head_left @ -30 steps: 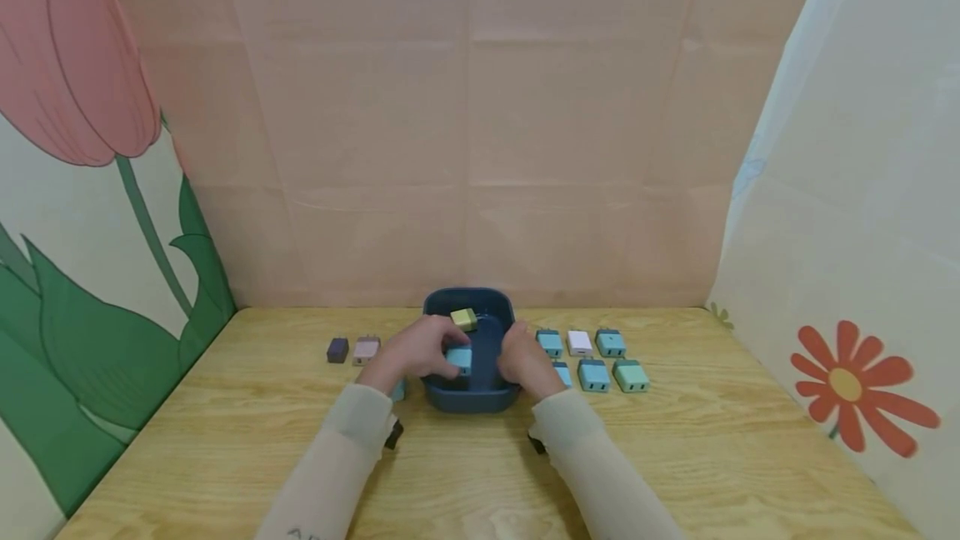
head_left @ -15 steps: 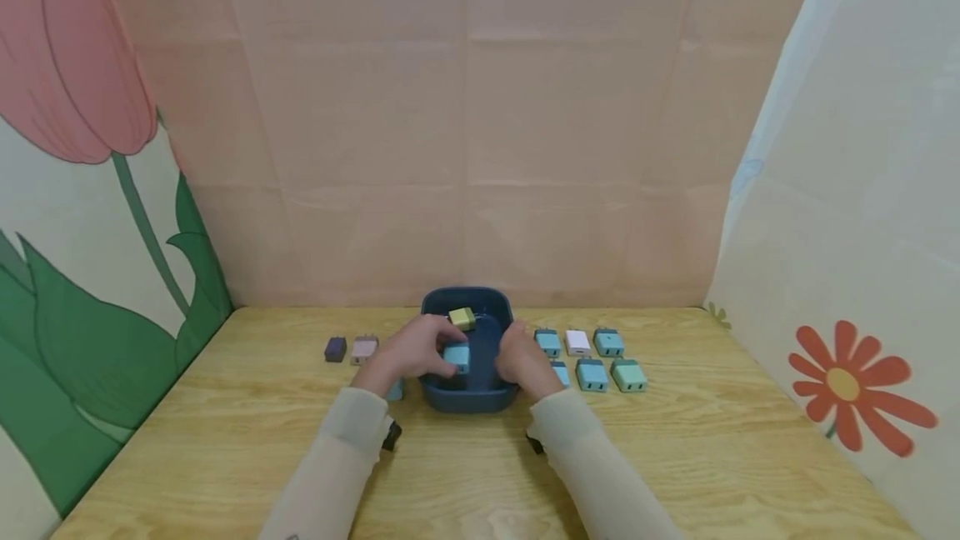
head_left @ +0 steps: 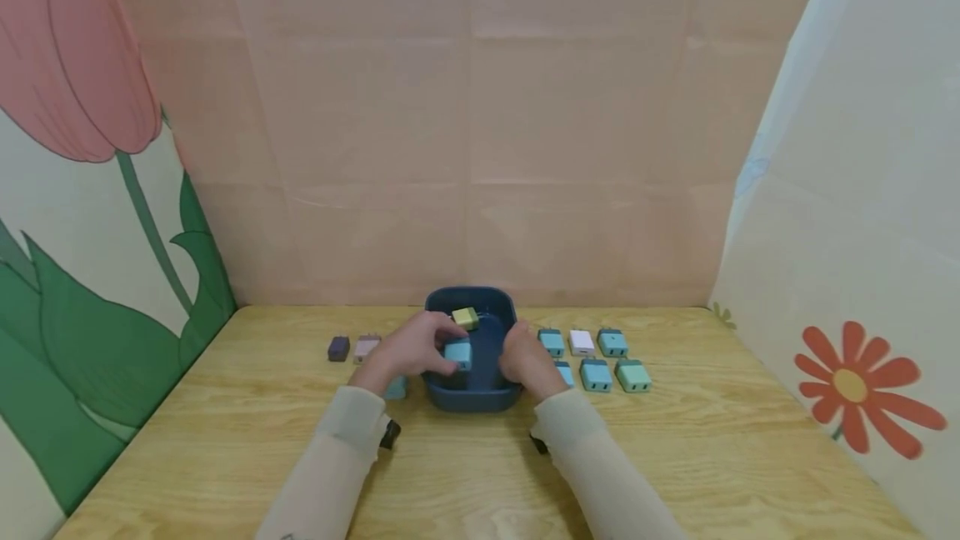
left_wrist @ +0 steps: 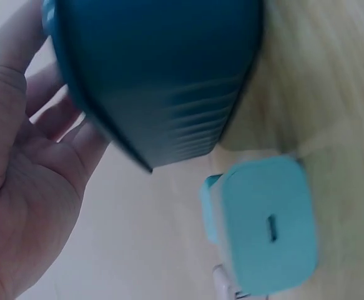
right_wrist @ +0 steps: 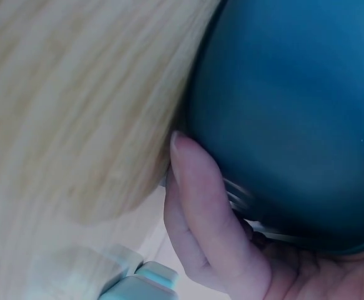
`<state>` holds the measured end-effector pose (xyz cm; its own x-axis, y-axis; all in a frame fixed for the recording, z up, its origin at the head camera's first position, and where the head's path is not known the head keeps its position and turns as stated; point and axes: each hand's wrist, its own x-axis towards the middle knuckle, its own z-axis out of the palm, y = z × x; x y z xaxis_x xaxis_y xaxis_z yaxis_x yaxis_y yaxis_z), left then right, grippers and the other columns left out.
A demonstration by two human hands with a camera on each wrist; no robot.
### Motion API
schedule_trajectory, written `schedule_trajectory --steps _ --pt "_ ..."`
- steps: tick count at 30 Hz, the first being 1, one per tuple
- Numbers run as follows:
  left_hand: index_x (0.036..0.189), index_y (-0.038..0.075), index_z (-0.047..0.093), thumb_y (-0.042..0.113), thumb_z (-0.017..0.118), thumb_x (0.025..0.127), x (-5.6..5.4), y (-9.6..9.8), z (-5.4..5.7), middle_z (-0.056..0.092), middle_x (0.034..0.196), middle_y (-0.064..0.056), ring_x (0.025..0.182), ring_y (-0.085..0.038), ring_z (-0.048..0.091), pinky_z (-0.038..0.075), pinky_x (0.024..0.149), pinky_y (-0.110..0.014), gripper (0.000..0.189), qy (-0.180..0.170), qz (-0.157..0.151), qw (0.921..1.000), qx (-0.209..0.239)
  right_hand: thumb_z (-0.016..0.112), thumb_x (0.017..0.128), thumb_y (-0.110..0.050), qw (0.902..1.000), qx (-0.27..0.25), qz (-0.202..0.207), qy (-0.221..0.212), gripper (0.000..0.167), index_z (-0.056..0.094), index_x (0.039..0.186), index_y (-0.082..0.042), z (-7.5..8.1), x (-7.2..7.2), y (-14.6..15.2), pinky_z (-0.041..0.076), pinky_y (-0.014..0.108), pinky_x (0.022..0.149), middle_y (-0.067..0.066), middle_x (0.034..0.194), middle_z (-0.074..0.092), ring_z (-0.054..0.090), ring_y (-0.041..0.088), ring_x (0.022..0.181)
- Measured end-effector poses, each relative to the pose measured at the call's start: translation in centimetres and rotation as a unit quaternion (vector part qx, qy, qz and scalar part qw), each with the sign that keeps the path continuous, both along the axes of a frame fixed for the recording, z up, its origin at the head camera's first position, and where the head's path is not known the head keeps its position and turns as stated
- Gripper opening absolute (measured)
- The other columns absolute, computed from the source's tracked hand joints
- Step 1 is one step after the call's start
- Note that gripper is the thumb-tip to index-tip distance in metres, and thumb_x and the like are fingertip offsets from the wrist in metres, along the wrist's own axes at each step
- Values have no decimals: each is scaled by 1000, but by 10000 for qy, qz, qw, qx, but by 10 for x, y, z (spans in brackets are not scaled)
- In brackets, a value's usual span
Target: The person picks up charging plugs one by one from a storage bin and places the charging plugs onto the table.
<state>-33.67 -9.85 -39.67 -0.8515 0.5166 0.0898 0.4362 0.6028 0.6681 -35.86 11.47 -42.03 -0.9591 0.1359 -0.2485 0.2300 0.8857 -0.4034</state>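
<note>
A dark blue plastic basin (head_left: 472,401) stands on the table between my hands. My left hand (head_left: 414,347) reaches over its left rim. Thumb and fingers pinch a light blue charger plug (head_left: 458,354) inside the basin; the basin wall hides it in the left wrist view. A yellow-green charger plug (head_left: 465,319) lies at the basin's far end. On the right side, my right hand (head_left: 525,357) grips the basin's wall, fingers (right_wrist: 210,219) bent against the outside. Just left of the basin, partly under my left wrist, sits a teal charger plug (left_wrist: 269,225).
Right of the basin, several charger plugs stand in two rows, among them a white one (head_left: 581,343) and a green one (head_left: 633,376). To the left are a dark purple plug (head_left: 339,348) and a pink plug (head_left: 367,348). A pink sheet (head_left: 465,148) hangs behind the table.
Both hands and the basin hold the same places. Only a slight shift of the head view shows.
</note>
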Motion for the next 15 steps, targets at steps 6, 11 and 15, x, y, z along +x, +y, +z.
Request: schedule_trajectory --steps 6,11,15 --pt "135 7 73 10 87 90 9 -17 17 72 136 -11 128 -29 70 58 114 -50 47 -58 72 9988 474 55 110 -8 10000 -62 38 42 72 14 167 7 -1 0 1 60 38 52 34 139 62 72 31 71" --pt "138 10 73 11 85 91 15 -35 30 71 138 -11 129 -33 70 62 107 -48 48 -223 290 9981 501 54 109 -7 9999 -132 39 30 73 13 167 7 -4 -2 1 60 38 50 34 133 63 72 31 66" --pt "137 8 73 9 85 91 18 -56 35 73 138 -14 129 -38 71 64 100 -45 47 -301 357 9980 437 55 109 -8 9999 -157 13 17 71 16 166 7 -5 -3 0 60 38 50 34 133 63 72 32 67"
